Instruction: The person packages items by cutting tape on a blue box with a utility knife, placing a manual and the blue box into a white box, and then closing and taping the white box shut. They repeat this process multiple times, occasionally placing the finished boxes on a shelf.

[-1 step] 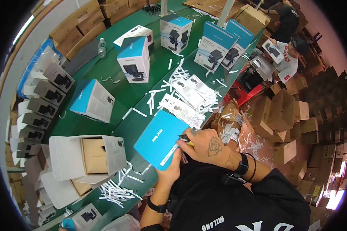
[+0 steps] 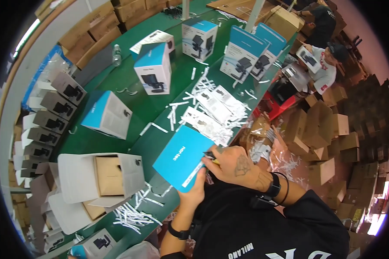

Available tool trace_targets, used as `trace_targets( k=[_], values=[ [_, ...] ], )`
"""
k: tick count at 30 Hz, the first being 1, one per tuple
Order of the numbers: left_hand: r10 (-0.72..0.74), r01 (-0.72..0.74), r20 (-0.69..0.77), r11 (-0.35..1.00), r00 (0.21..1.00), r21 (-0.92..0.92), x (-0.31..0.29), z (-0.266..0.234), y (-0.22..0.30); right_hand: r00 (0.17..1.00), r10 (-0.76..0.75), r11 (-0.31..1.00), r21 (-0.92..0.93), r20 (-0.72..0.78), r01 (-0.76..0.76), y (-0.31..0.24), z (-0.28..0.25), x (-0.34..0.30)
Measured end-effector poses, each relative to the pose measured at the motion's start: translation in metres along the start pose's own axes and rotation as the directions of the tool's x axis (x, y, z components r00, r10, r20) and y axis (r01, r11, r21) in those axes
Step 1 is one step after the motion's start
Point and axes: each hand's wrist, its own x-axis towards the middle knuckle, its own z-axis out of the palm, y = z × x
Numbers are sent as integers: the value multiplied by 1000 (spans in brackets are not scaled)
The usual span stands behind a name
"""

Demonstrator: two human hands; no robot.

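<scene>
- Right now the blue box (image 2: 181, 156) sits tilted at the near edge of the green table (image 2: 129, 103), close in front of the person's chest, blue face up.
- Left hand (image 2: 193, 190) cups the box's lower right corner from below, fingers wrapped on it.
- Right hand (image 2: 237, 166) is closed on a small tool with a yellow bit (image 2: 212, 159), tip at the box's right edge. Can't tell exactly what the tool is.
- Judgement: it looks like work on the box's edge or seal. To do it well, keep the left hand firm under the corner so the box doesn't pivot, and run the tip along the edge, away from the supporting fingers.
- Just behind the box: a loose pile of white paper strips (image 2: 212, 108) and flat leaflets.
- Left of it: an open white carton (image 2: 103, 175) with a brown insert, flaps out; more strips (image 2: 132, 216) near the table edge.
- Further back: closed blue-topped boxes (image 2: 152, 71) standing apart on the table.
- Far right, beyond the table: another person in a white shirt (image 2: 326, 69) among brown cartons (image 2: 328, 142).
</scene>
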Motion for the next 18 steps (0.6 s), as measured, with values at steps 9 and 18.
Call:
trace_targets(
  k=[9, 18],
  values=[
    [-24, 10, -99, 990, 995, -141, 7, -6, 21, 963, 270, 955, 124, 16, -269, 118, -10, -4],
    [34, -62, -204, 989, 978, -131, 3, -9, 12, 900, -411, 812, 508, 148, 287, 82, 14, 60]
  ],
)
